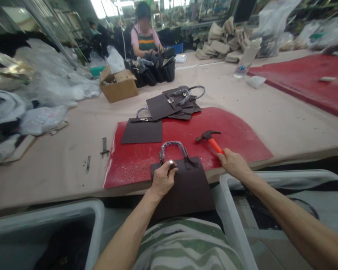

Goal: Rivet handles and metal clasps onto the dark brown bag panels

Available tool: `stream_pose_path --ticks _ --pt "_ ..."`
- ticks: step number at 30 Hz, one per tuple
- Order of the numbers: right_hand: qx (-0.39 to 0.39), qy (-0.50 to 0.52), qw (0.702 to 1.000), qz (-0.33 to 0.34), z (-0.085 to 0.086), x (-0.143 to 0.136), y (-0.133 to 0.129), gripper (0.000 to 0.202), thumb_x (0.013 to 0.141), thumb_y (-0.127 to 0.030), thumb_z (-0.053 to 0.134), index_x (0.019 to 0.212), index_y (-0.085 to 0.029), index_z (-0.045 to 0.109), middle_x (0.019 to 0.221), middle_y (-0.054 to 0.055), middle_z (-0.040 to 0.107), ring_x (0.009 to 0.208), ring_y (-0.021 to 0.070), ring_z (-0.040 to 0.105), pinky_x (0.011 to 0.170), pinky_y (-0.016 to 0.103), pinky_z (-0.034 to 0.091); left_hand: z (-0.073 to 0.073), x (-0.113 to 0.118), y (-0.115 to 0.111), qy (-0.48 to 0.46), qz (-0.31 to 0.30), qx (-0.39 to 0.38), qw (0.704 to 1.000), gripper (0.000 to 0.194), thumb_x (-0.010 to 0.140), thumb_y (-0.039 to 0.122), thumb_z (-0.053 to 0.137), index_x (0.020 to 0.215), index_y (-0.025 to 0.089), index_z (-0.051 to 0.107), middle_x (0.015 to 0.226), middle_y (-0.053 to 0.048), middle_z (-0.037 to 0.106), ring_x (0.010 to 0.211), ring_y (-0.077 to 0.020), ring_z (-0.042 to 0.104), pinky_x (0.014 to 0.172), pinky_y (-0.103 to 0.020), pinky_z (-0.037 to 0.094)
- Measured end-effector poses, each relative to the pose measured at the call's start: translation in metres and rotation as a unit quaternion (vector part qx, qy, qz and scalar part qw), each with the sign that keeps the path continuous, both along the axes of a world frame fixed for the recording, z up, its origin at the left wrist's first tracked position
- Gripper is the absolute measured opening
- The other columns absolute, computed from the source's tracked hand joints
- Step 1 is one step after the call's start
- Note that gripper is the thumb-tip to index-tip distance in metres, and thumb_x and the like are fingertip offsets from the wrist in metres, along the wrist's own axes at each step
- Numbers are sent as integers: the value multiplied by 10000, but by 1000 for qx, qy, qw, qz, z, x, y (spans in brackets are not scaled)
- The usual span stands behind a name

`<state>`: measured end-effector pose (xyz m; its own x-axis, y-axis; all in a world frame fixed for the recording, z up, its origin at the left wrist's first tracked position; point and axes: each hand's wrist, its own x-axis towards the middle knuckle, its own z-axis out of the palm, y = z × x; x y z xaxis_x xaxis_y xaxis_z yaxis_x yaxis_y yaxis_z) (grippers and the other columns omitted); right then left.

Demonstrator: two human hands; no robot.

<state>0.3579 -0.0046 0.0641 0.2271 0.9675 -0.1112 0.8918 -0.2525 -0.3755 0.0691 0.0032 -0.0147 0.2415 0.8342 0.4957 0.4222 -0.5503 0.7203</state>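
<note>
My left hand [163, 178] is closed around a small metal tool [171, 162] whose shiny end pokes up between thumb and fingers; its kind cannot be made out. Beneath that hand lies a dark brown bag panel [190, 187] with a plastic-wrapped handle [173, 144], overhanging the table's front edge. In my right hand [233, 161] is a claw hammer [211, 139] with an orange-red handle, its head over the red mat [231, 125]. Another dark panel with a handle [142, 131] lies behind, beside a stack of similar panels [163, 105].
Two thin metal tools [104, 146] [88, 164] lie left of the mat. Behind are a cardboard box [119, 90], black bags [169, 69] and a person [145, 37]. White bins [98, 213] [225, 191] stand either side of me. A red board [304, 78] lies at right.
</note>
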Motion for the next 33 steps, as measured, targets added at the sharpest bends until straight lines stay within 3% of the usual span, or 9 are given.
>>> stream_pose_path --ticks 2,5,7,9,14,20,23,28,33 --pt "71 -37 996 34 -4 -12 1 358 917 -333 492 1156 -105 632 1216 241 615 1100 358 588 862 453 454 1 -1 -1 -6 -6 -7 1000 145 953 220 574 1093 212 610 979 -50 750 877 -174 739 822 -278 594" --pt "185 -38 963 190 -7 -42 -4 520 893 -379 624 1354 -144 571 1464 206 477 1331 363 432 1064 515 370 5 -3 -1 -9 -9 4 1000 188 959 215 566 1142 206 608 1022 -62 743 929 -175 733 851 -282 592" --pt "186 -6 943 276 -14 -63 -8 573 845 -393 717 1361 -176 590 1507 189 442 1361 355 409 1107 527 343 8 -4 -2 -1 -9 28 1000 177 958 214 570 1126 197 624 1021 -67 734 942 -177 725 857 -282 590" --pt "150 17 939 309 -25 -77 -9 616 780 -404 797 1339 -212 624 1552 183 393 1384 374 387 1120 564 321 11 -4 -2 9 -5 50 999 159 961 217 570 1101 189 639 1008 -70 726 944 -176 719 859 -281 590" --pt "128 40 959 252 -46 -89 -9 863 688 -450 868 1431 -162 538 1578 222 346 1417 394 354 1133 604 301 11 -5 -3 22 0 86 996 135 975 217 572 1084 179 642 990 -76 729 943 -174 720 861 -290 601" --pt "129 32 963 236 -43 -94 -8 666 738 -383 836 1349 -229 618 1575 157 376 1404 368 373 1140 599 300 8 -4 -4 7 -9 119 993 142 964 165 589 1100 175 628 992 -79 747 939 -172 731 857 -304 612" --pt "123 34 965 231 -43 -96 -8 648 743 -359 835 1343 -227 628 1570 151 381 1402 359 378 1155 591 287 8 -4 -8 -10 -2 85 996 124 950 156 614 1067 177 647 992 -74 755 935 -171 736 864 -304 614" --pt "124 33 967 221 -46 -97 -8 647 740 -351 844 1342 -244 630 1583 140 364 1405 360 371 1153 594 291 7 -4 -15 -101 69 -37 992 137 945 191 651 1081 184 664 994 -49 770 908 -176 753 882 -334 624" --pt "122 42 967 219 -47 -96 -8 649 728 -344 857 1328 -237 636 1584 143 370 1412 358 365 1156 602 283 12 -2 -12 -63 55 -13 996 131 925 224 691 1048 178 697 977 -45 785 897 -180 764 860 -305 634"
